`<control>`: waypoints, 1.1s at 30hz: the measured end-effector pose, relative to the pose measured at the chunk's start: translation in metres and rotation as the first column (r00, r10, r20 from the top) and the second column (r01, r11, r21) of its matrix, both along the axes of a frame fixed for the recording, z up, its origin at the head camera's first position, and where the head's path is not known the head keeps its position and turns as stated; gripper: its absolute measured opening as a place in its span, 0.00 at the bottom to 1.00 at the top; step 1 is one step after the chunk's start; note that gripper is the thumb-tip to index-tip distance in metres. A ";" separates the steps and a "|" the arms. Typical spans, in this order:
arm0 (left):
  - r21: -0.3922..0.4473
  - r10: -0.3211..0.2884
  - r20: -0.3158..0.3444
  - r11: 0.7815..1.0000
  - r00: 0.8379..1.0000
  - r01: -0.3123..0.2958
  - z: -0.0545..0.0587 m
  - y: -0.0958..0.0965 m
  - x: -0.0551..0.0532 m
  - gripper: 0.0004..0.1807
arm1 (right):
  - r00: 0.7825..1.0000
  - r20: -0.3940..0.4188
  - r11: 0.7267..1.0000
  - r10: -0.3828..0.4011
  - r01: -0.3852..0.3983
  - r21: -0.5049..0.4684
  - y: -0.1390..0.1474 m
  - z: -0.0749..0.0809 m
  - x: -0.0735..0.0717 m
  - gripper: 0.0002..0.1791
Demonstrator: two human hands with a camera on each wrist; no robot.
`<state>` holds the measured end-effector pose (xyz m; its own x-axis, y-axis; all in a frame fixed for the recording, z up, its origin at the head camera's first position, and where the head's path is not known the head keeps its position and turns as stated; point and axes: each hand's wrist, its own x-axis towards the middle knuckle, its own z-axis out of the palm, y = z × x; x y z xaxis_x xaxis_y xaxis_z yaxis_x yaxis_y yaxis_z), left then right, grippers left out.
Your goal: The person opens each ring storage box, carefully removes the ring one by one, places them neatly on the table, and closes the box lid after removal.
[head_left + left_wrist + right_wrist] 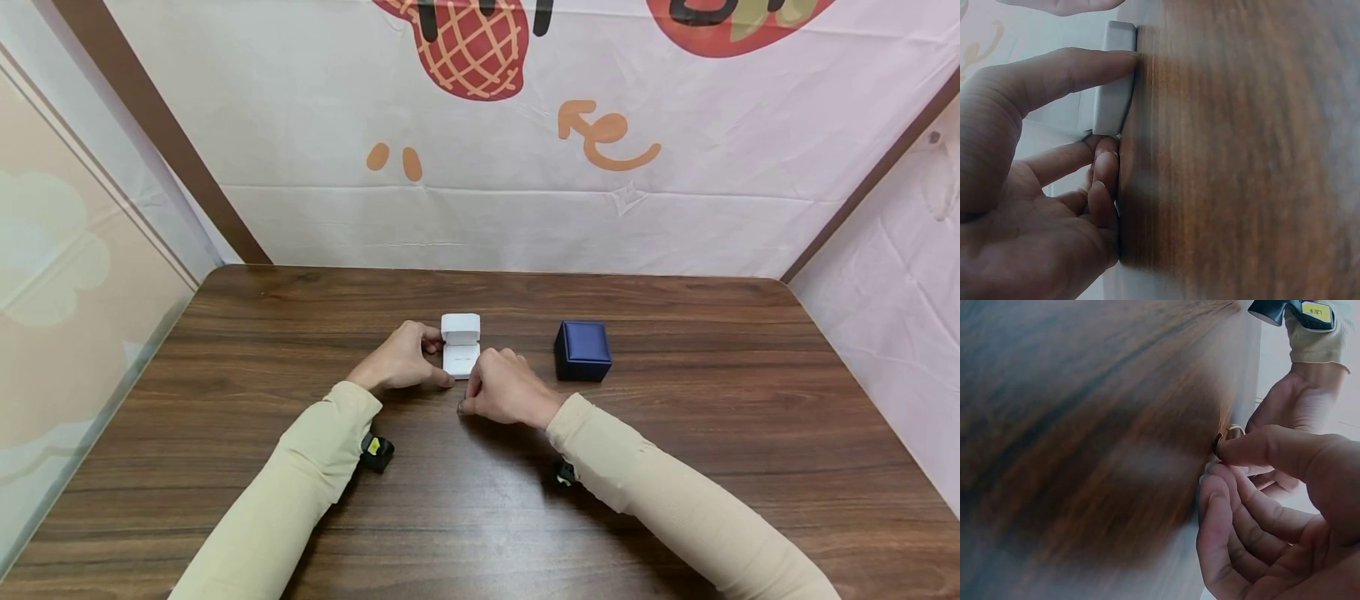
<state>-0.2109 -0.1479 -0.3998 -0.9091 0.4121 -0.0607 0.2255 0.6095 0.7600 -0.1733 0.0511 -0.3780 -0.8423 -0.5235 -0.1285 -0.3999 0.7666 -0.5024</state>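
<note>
A small white ring box (461,328) stands on the table with its lid raised, showing a white padded inside. My left hand (405,357) holds it from the left, thumb at its front corner and fingers by the side near the hinge. In the left wrist view, the thumb crosses the box's pale side (1113,106). Just in front of the box, my right hand (512,388) pinches a small gold-coloured ring (1235,429) between thumb and fingertips, low over the wood. Part of the ring is hidden by the thumb.
To the right of the hands sits a dark blue box (585,348) with its lid down. The brown wood-grain table (750,400) ends at the back against a white printed cloth (525,225). Black wrist cameras (377,452) hang below both sleeves.
</note>
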 end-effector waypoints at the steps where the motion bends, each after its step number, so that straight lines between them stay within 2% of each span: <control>1: 0.000 0.000 0.002 1.000 1.000 0.000 0.000 0.000 0.000 0.23 | 1.000 0.005 1.000 -0.002 0.002 0.000 0.000 0.000 0.000 0.12; 13: 0.001 -0.002 0.015 1.000 1.000 0.002 0.001 -0.001 -0.001 0.24 | 1.000 0.016 1.000 -0.025 0.025 -0.015 0.002 0.003 -0.002 0.10; 21: -0.005 0.002 0.022 1.000 1.000 -0.002 0.001 -0.001 -0.001 0.25 | 0.995 0.031 0.987 -0.091 0.094 -0.128 0.010 0.013 -0.008 0.04; 27: 0.002 -0.008 0.022 1.000 1.000 0.008 0.001 -0.002 -0.001 0.25 | 0.981 0.074 0.954 -0.178 0.190 -0.233 0.017 0.021 -0.014 0.07; 33: 0.005 -0.016 0.014 1.000 1.000 0.016 0.000 -0.002 -0.001 0.25 | 0.952 0.064 0.895 -0.300 0.304 -0.326 0.021 0.026 -0.023 0.14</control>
<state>-0.2123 -0.1497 -0.3999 -0.9013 0.4273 -0.0716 0.2246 0.6021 0.7662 -0.1959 0.0717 -0.3521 -0.9660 -0.2587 -0.0044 -0.1682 0.6408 -0.7490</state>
